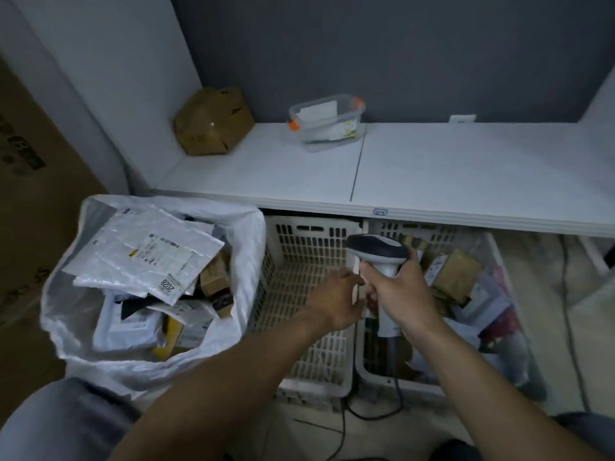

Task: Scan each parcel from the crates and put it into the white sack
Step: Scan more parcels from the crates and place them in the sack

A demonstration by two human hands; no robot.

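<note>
Gripping scanner (376, 249) — right hand (399, 291), crates (309, 241) partly under shelf (432, 168), box (213, 121), tub (327, 123)

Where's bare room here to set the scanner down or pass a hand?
Free: the tabletop right of the clear container and along its front edge; the floor of the left crate, below the left hand. Crowded: the right crate and the white sack, both heaped with parcels. The right hand grips the scanner.

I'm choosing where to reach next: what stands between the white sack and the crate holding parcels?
In the head view, a second white crate stands between the white sack and the parcel-filled crate; no parcel shows in it.
</note>
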